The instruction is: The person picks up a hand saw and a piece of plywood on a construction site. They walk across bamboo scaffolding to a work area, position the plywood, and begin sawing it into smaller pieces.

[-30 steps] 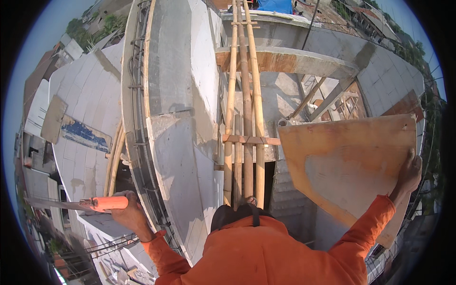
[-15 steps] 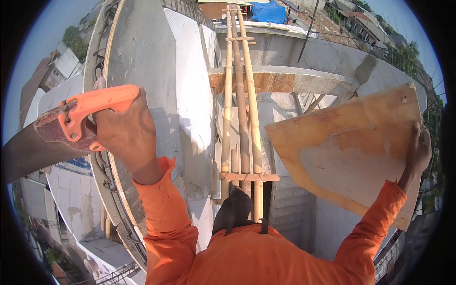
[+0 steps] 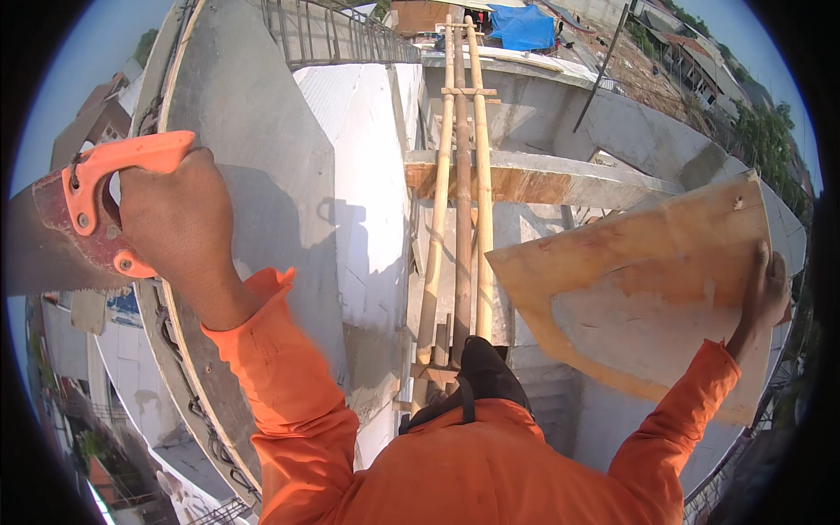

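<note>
Dressed in a bright orange long-sleeved shirt point(image 3: 490, 468), creased along the left sleeve point(image 3: 297, 402) and right sleeve point(image 3: 674, 429), flared loosely at the left cuff point(image 3: 273, 289). Clad below in black, apparently trousers point(image 3: 499, 378), crossed by a slim dark strap point(image 3: 468, 404). Bare at the left hand point(image 3: 179, 219) and right hand point(image 3: 763, 293).

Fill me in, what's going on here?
A person in an orange top has both hands full. The left hand grips a handsaw by its orange handle, blade pointing out to the left. The right hand holds a stained wooden board at its right edge. Saw and board are well apart, so no cutting at this moment. Bamboo poles with crosspieces run ahead of the person, over a concrete beam.
</note>
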`<state>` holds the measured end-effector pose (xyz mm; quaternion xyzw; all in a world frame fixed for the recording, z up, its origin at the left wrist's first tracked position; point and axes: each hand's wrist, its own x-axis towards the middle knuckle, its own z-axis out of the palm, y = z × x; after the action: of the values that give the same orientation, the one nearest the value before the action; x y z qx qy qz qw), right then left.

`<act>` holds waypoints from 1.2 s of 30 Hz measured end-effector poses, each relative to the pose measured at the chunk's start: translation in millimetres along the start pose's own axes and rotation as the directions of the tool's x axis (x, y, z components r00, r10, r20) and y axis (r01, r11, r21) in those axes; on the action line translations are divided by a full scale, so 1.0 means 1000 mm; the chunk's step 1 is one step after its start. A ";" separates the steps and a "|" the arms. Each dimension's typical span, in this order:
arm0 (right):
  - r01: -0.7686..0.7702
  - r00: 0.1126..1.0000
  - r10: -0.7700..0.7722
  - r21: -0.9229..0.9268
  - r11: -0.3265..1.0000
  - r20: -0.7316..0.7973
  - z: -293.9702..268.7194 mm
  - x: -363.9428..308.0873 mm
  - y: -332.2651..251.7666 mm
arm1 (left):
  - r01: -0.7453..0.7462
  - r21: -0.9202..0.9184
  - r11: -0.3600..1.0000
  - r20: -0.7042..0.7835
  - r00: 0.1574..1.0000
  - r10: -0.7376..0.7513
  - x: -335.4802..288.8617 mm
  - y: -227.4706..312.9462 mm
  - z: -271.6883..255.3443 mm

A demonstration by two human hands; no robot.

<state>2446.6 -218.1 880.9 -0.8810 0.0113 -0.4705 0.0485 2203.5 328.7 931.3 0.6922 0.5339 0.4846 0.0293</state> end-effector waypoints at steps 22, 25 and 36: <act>0.601 0.700 -0.592 0.777 0.186 -0.399 0.349 0.243 -0.379 | 0.448 0.058 0.892 -0.630 0.709 -0.316 0.019 -0.004 0.026; 0.623 0.612 -0.610 0.782 -0.022 -0.504 0.377 0.270 -0.447 | 0.436 0.063 0.898 -0.671 0.685 -0.286 0.016 0.004 0.035; 0.603 0.547 -0.516 0.738 -0.304 -0.659 0.496 0.342 -0.634 | 0.360 -0.013 0.933 -0.761 0.602 -0.243 0.017 0.036 0.049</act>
<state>3032.2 427.3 950.9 -0.4771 -0.7174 -0.3366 0.3800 2263.3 349.6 936.2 0.3293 0.6398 0.6753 -0.1617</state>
